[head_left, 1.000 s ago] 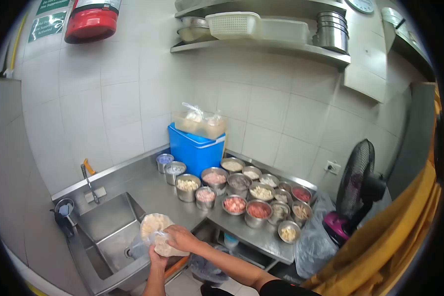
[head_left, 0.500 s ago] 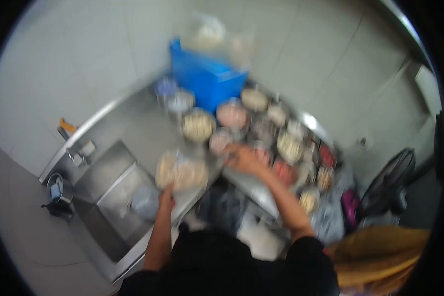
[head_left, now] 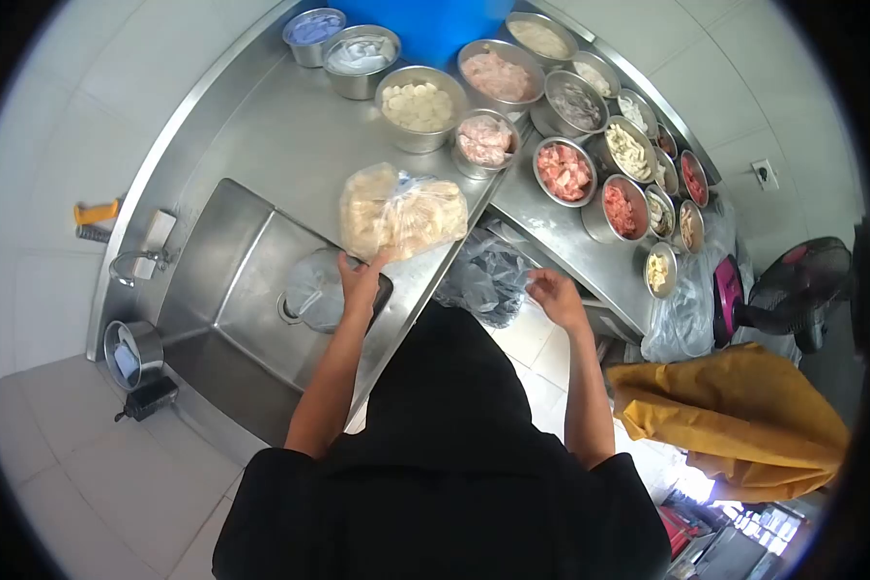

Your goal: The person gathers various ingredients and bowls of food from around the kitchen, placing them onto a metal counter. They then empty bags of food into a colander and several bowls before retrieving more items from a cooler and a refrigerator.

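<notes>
A knotted clear plastic bag of pale food pieces (head_left: 406,215) lies on the steel counter beside the sink. At its near edge is my left hand (head_left: 361,287), fingers spread, with the thumb tip right at the plastic. A filmy clear bag (head_left: 316,290) in the sink lies just behind that hand. My right hand (head_left: 557,300) hangs over the gap between the two counters, its fingers loosely curled and apart. Its fingertips come close to a dark plastic bag (head_left: 493,278) below counter level. The nearest bowl on the left counter holds pale pink meat (head_left: 484,140).
Several steel bowls of cut food crowd the corner, among them red meat (head_left: 563,171) and pale round pieces (head_left: 417,105). A blue container (head_left: 425,27) stands behind. The sink (head_left: 251,261) has a tap (head_left: 130,267). On the right are a fan (head_left: 793,280) and a mustard cloth (head_left: 735,411).
The view has tilted down and sharpened. My right hand has drawn back from the meat bowls to the gap between the counters. My left hand stays by the bag of pale food.
</notes>
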The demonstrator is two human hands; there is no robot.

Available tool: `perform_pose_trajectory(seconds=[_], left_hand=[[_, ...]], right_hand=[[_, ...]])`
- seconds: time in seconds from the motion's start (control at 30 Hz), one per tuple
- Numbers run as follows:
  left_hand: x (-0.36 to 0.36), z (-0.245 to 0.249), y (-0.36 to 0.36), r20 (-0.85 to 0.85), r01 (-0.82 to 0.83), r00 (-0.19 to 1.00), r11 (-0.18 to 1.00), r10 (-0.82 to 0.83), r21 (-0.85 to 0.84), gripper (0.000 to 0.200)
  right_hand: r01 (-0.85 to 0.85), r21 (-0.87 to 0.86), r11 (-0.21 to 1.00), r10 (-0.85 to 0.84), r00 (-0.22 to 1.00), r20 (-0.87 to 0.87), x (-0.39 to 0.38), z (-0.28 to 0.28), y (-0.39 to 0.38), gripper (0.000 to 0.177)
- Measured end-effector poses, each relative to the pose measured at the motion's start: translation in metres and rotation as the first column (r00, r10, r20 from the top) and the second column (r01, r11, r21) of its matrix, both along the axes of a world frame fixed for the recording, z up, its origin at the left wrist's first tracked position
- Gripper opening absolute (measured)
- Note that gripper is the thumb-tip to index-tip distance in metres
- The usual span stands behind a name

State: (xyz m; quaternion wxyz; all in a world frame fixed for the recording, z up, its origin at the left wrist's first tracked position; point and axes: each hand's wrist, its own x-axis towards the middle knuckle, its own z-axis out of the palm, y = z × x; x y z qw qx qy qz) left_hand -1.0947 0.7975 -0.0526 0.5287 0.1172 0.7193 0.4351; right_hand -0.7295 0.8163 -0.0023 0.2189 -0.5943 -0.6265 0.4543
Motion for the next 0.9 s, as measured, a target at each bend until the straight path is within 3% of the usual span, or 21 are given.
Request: perform_pose_trajectory(seconds=[0.1, 0.23, 0.3, 0.37, 0.4, 0.43, 0.47, 0.53, 0.6, 0.63, 0.7, 0.77, 0.83, 0.9], left_hand=[[-0.022, -0.001, -0.019, 0.016, -0.037, 0.999, 0.999, 0.037, 0.020, 0.111], [-0.067, -0.015, -0.085, 0.037, -0.255, 0.967, 0.963, 0.253, 0.085, 0.092], [-0.097, -0.022, -0.110, -0.083, -0.392, 0.912, 0.913, 0.402, 0.113, 0.087], [-0.124, -0.043, -0.146, -0.034, -0.539, 0.834, 0.825, 0.551, 0.170, 0.080], [-0.131, -0.043, -0.160, -0.010, -0.590, 0.793, 0.773, 0.609, 0.231, 0.075], [-0.145, -0.052, -0.166, -0.054, -0.588, 0.800, 0.798, 0.598, 0.131, 0.069], [-0.157, -0.075, -0.168, -0.007, -0.667, 0.730, 0.714, 0.683, 0.213, 0.059], [-0.179, -0.080, -0.153, 0.016, -0.725, 0.669, 0.647, 0.744, 0.236, 0.066], [-0.175, -0.030, -0.106, 0.013, -0.725, 0.640, 0.597, 0.768, 0.344, 0.067], [-0.188, -0.032, -0.091, -0.033, -0.646, 0.719, 0.685, 0.695, 0.337, 0.068], [-0.179, 0.019, -0.051, -0.128, -0.549, 0.738, 0.699, 0.663, 0.458, 0.064], [-0.183, 0.029, -0.014, -0.107, -0.502, 0.751, 0.669, 0.652, 0.548, 0.062], [-0.186, 0.026, 0.027, -0.233, -0.348, 0.748, 0.666, 0.622, 0.659, 0.060], [-0.166, 0.061, 0.053, -0.245, -0.319, 0.748, 0.658, 0.617, 0.682, 0.059]], right_hand=[[-0.026, 0.072, 0.997, 0.021, 0.997, 0.075, -0.029, 0.025, 0.034, 0.026], [-0.138, 0.157, 0.978, 0.126, 0.988, 0.085, -0.086, 0.065, 0.074, 0.028], [-0.226, 0.161, 0.961, 0.210, 0.972, 0.109, -0.114, 0.087, 0.093, 0.028], [-0.272, 0.197, 0.942, 0.247, 0.959, 0.141, -0.128, 0.101, 0.103, 0.029], [-0.352, 0.274, 0.895, 0.320, 0.935, 0.154, -0.133, 0.111, 0.111, 0.029], [-0.410, 0.379, 0.829, 0.363, 0.912, 0.192, -0.135, 0.132, 0.127, 0.030], [-0.395, 0.392, 0.831, 0.332, 0.917, 0.221, -0.144, 0.165, 0.132, 0.031], [-0.389, 0.550, 0.739, 0.257, 0.917, 0.304, -0.143, 0.206, 0.165, 0.031], [-0.338, 0.683, 0.647, 0.203, 0.940, 0.273, -0.151, 0.273, 0.195, 0.031], [-0.352, 0.745, 0.566, 0.172, 0.935, 0.311, -0.157, 0.314, 0.205, 0.032], [-0.352, 0.811, 0.466, 0.100, 0.932, 0.347, -0.169, 0.378, 0.235, 0.038], [-0.462, 0.860, 0.218, 0.027, 0.883, 0.468, -0.184, 0.434, 0.273, 0.047], [-0.545, 0.833, 0.091, -0.112, 0.826, 0.553, -0.199, 0.489, 0.325, 0.054], [-0.535, 0.835, 0.126, -0.256, 0.796, 0.548, -0.220, 0.552, 0.375, 0.057]])
